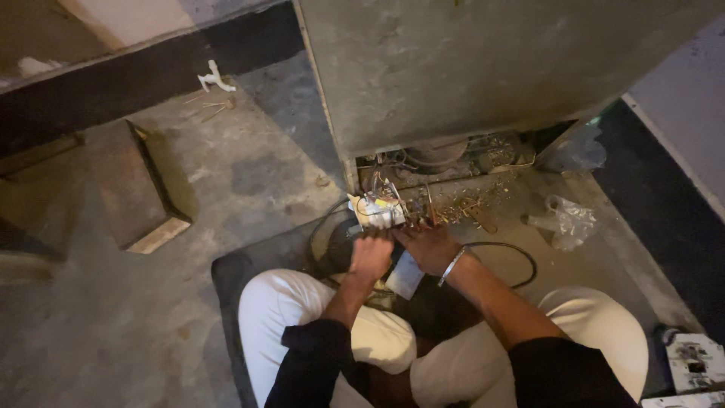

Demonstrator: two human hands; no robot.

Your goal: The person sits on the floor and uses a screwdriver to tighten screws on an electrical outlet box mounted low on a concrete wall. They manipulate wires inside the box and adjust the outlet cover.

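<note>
Head view: fingertips hidden among wires (445, 208)

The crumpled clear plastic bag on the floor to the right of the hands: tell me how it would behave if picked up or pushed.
The plastic bag looks thin and crumpled, so it would probably be floppy and sag out of shape when lifted. It seems nearly empty, so likely very light. Pushed across the rough concrete floor, it would probably crinkle and slide rather than roll.
</note>
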